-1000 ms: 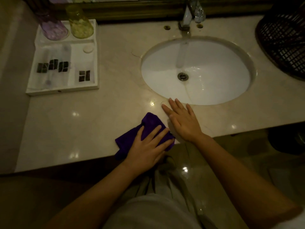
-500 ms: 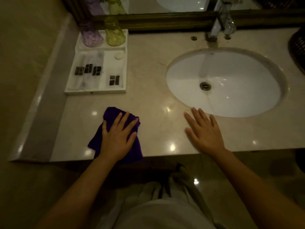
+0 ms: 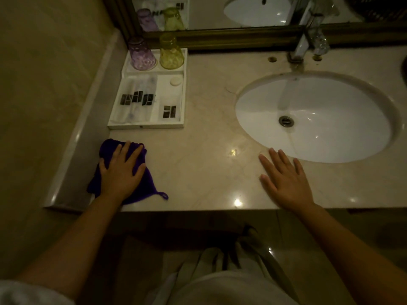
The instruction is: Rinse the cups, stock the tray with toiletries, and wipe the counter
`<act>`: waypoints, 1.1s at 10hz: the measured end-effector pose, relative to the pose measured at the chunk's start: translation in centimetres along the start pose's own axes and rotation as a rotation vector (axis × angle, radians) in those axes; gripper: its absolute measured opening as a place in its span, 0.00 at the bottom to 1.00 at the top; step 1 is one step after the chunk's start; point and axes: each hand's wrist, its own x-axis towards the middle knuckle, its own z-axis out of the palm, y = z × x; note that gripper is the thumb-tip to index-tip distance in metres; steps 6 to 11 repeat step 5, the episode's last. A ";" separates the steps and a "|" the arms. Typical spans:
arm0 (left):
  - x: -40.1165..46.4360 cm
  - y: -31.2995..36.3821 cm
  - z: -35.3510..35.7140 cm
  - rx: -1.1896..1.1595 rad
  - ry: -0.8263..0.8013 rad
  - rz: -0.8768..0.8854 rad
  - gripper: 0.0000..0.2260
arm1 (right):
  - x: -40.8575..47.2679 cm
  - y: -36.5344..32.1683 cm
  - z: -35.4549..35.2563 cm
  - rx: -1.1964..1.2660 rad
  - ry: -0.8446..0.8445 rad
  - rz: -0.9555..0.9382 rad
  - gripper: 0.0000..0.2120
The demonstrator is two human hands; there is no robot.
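My left hand (image 3: 122,170) presses flat on a purple cloth (image 3: 145,183) at the counter's front left corner, just below the white tray (image 3: 145,127). In the tray lie several wrapped toiletry packets (image 3: 137,99), another packet (image 3: 169,111) and a small round soap (image 3: 175,81). A purple cup (image 3: 142,54) and a yellow-green cup (image 3: 171,52) stand upside down in the tray's back section. My right hand (image 3: 286,181) rests flat and empty on the beige marble counter (image 3: 209,150), fingers spread, at the sink's front rim.
The white oval sink (image 3: 317,115) fills the right half of the counter, with a chrome faucet (image 3: 300,47) behind it. A dark-framed mirror (image 3: 242,35) runs along the back. A wall and raised ledge (image 3: 88,133) bound the counter's left side.
My left hand has slid the purple cloth leftward along the front of the counter to the left corner. My right hand has stayed by the sink rim. The view has shifted left.
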 end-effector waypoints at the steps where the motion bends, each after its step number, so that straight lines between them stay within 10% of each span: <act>1: -0.1 -0.1 -0.2 -0.003 -0.004 -0.013 0.24 | 0.0 -0.1 -0.1 -0.006 -0.001 -0.001 0.29; 11: -0.1 5.0 -1.5 0.000 -0.041 0.112 0.28 | 0.3 -0.8 -0.9 -0.017 -0.034 -0.020 0.28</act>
